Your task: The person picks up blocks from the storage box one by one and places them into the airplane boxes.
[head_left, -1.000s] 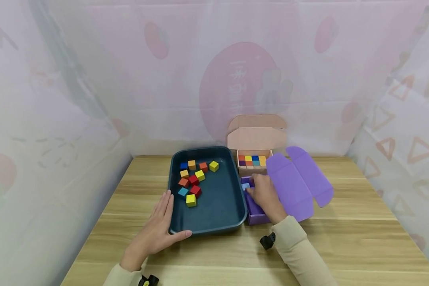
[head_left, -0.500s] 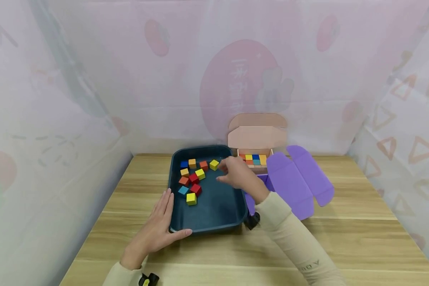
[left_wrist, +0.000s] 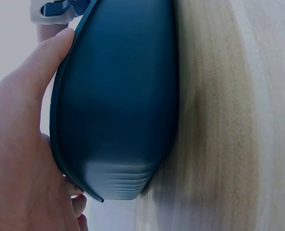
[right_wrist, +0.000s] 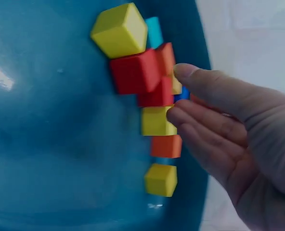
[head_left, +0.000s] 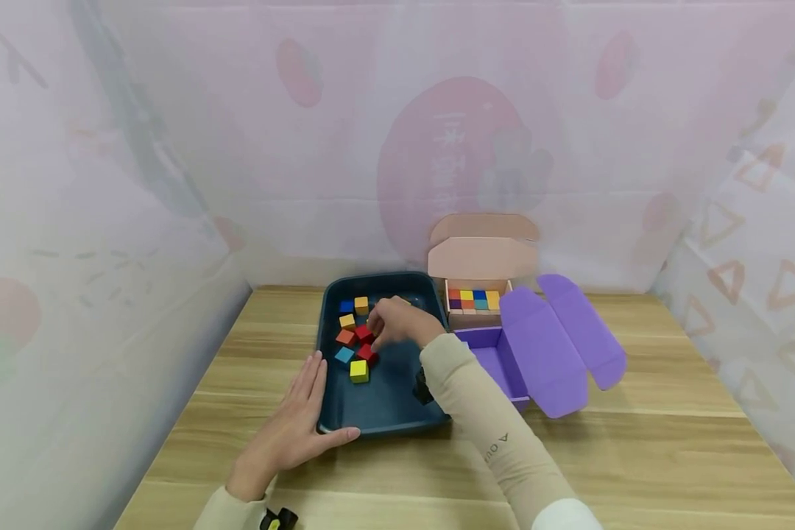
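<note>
Several coloured wooden cubes lie in the left half of a dark blue-green tray (head_left: 391,405). My left hand (head_left: 294,419) rests on the tray's near left corner, fingers straight along the left rim and thumb on the front rim. My right hand (head_left: 400,324) reaches over the cubes, thumb and fingertips apart with nothing between them. In the right wrist view its fingertips overlap a yellow cube (right_wrist: 157,121), close to the red cubes (right_wrist: 135,72). A yellow cube (head_left: 359,372) sits nearest the front, beside a light blue one (head_left: 344,356). The right hand hides some cubes in the head view.
Right of the tray stands an open purple box (head_left: 497,357), its lid (head_left: 550,361) folded out to the right. Behind it, an open cardboard box (head_left: 480,320) holds rows of coloured cubes. Printed cloth hangs around the wooden table (head_left: 636,442).
My right hand has left the purple box and moved left across the tray to above the cubes. My left hand has stayed on the tray rim.
</note>
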Demonstrator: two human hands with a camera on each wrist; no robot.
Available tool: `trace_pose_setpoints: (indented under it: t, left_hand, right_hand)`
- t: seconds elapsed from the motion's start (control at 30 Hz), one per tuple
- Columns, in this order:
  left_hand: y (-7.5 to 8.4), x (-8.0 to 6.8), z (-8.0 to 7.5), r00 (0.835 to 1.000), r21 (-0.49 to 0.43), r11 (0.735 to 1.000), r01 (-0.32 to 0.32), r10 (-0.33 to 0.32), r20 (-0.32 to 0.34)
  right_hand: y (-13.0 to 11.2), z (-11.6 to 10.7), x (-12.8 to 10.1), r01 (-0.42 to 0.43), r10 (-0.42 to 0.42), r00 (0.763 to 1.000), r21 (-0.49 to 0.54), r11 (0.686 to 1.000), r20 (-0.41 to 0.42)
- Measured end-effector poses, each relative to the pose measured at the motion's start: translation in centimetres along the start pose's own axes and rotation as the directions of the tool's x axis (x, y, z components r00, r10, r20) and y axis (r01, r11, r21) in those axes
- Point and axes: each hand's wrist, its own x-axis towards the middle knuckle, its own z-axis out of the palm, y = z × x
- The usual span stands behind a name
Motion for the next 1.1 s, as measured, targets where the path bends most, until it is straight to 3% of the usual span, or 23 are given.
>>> trace_pose_setpoints:
  t: [0.27,0.57,0.87,1.1]
  left_hand:
    - [0.2,-0.1,0.1,1.0,-0.005,1.0,-0.009,0.009,-0.001]
    - [0.3,0.0,0.0,1.0,-0.002,1.0,-0.015,0.015,-0.007]
    - [0.2,-0.1,-0.1,1.0,-0.003,1.0,-0.008,0.008,-0.003]
    - [0.3,-0.1,-0.1,1.0,0.0,1.0,-0.006,0.006,-0.001]
  right_hand:
    - [1.0,2.3,0.9,-0.005,0.004,1.0,0.028,1.0,0.012]
    - [1.0,3.1,1.1,-0.012,0.012,1.0,0.025,1.0,-0.003]
    - [0.8,2.5,0.5,-0.04,0.04,0.999,0.029,0.999,-0.013]
    - [0.5,0.8,-1.0,-0.063,0.063,0.997,0.001,0.998,-0.043]
